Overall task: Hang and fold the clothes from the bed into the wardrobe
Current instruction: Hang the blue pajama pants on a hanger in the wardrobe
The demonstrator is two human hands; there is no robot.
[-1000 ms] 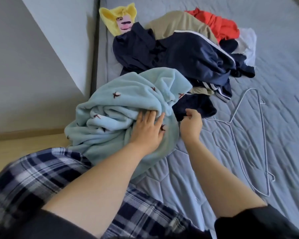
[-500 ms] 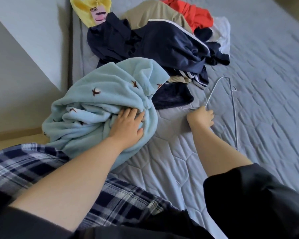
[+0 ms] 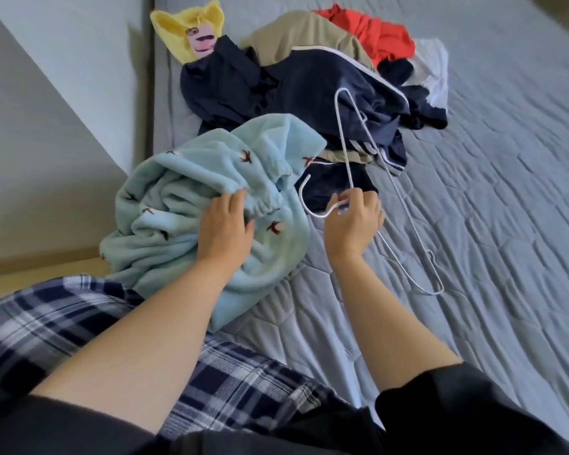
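A light blue fleece garment (image 3: 191,205) with small brown bird marks lies bunched at the bed's near left edge. My left hand (image 3: 225,229) holds its gathered elastic hem. My right hand (image 3: 353,226) pinches a white wire hanger (image 3: 344,152) at its neck, lifting it above the bed; its hook curves toward the fleece. Behind lies a pile of clothes: a navy jacket with white stripes (image 3: 316,90), a beige piece (image 3: 303,34), a red piece (image 3: 375,34), a white piece (image 3: 431,67).
A yellow cloth with a cartoon face (image 3: 191,31) lies at the pile's far left. The grey quilted bed (image 3: 490,192) stretches to the right. A grey wall (image 3: 46,126) and wooden floor (image 3: 30,267) are on the left. My plaid-trousered leg (image 3: 63,323) is at the bottom.
My right hand left the dark garment, reached the hanger lying on the bed, gripped its neck and raised it. My left hand shifted on the fleece to its elastic hem.
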